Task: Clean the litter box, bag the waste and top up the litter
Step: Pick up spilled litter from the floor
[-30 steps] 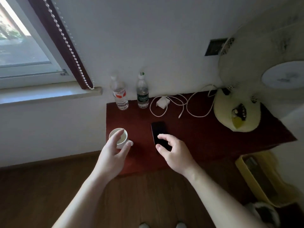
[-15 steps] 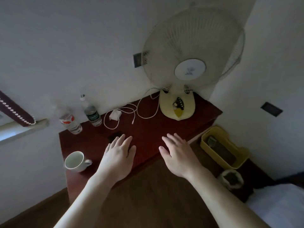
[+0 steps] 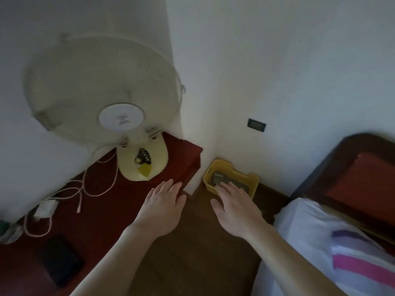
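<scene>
Beyond the red table (image 3: pixel 119 214) the yellow litter box (image 3: pixel 254 182) has come into view, so my left hand (image 3: pixel 162 208) and right hand (image 3: pixel 237 212), fingers straight and empty, can start.

Fan (image 3: pixel 102 88): pale cream, it stood on the table in the upper left of the frame, with the round cage turned toward the camera.
Table (image 3: pixel 119 201): dark red wood, it ran from the lower left up to the centre, against the white wall.
Cable (image 3: pixel 82 192): white, it lay in loose loops left of the fan's foot.
Charger (image 3: pixel 46 208): a white block near the left edge, among the loops.
Phone (image 3: pixel 61 261): black, it lay flat in the lower left.
Wall plate (image 3: pixel 256 125): small and dark, right of centre.
Headboard (image 3: pixel 350 167): dark wood with a red panel, at the right edge.
Bedding (image 3: pixel 320 242): white with pink and purple stripes, in the lower right.
Floor (image 3: pixel 192 263): brown wood, at the bottom centre.
</scene>
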`<action>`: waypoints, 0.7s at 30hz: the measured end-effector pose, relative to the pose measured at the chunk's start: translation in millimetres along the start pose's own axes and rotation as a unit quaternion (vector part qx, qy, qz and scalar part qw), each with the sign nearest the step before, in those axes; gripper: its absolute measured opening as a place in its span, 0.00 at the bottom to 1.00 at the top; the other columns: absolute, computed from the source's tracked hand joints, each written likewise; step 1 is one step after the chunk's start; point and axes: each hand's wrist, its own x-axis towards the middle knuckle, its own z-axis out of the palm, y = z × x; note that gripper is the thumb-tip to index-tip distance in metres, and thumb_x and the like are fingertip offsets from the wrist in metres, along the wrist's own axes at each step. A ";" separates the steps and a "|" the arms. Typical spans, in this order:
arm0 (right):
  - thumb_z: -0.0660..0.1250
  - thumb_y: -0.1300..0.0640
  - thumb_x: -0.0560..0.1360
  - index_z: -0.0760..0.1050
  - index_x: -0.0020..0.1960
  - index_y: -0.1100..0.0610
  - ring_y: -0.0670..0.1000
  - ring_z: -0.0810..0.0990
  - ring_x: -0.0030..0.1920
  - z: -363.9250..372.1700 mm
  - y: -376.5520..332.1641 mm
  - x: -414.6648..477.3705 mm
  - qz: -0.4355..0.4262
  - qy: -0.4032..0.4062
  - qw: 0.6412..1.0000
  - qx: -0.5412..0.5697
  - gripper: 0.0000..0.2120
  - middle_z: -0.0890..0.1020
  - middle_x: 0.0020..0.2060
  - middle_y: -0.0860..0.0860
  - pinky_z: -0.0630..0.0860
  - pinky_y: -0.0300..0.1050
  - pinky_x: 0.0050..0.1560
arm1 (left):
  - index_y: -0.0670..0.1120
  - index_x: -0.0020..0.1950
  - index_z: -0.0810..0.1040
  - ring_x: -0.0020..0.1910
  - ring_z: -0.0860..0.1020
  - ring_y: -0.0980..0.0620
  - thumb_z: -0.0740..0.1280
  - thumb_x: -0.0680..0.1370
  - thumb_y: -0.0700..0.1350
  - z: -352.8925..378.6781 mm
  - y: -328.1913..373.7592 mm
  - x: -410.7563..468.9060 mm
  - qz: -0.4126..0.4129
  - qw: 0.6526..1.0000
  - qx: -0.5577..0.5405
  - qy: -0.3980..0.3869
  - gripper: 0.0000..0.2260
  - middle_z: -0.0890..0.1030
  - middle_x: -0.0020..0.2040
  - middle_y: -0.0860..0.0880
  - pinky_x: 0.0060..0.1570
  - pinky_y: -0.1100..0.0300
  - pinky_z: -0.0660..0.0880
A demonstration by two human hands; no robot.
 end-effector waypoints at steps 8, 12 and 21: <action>0.47 0.41 0.83 0.58 0.78 0.48 0.51 0.53 0.79 -0.4 75.6 36.5 0.147 0.002 0.989 0.012 0.26 0.60 0.79 0.48 0.51 0.53 0.78 | 0.52 0.80 0.55 0.79 0.53 0.52 0.48 0.84 0.56 40.6 48.6 121.1 0.109 0.989 0.046 -0.086 0.24 0.58 0.80 0.51 0.78 0.49 0.51; 0.47 0.42 0.83 0.56 0.79 0.49 0.51 0.51 0.80 8.9 101.2 61.7 0.212 -0.019 0.977 0.030 0.26 0.58 0.79 0.48 0.50 0.54 0.79 | 0.52 0.79 0.57 0.79 0.56 0.51 0.49 0.84 0.57 73.5 49.5 178.8 0.151 0.978 0.062 -0.131 0.24 0.60 0.79 0.51 0.78 0.50 0.54; 0.45 0.42 0.82 0.59 0.77 0.50 0.53 0.59 0.77 69.6 186.7 133.6 0.212 -0.044 0.976 0.033 0.26 0.63 0.77 0.50 0.59 0.55 0.76 | 0.51 0.79 0.57 0.79 0.56 0.51 0.52 0.84 0.54 158.3 65.5 265.7 0.163 0.965 0.078 -0.189 0.23 0.59 0.80 0.51 0.77 0.49 0.55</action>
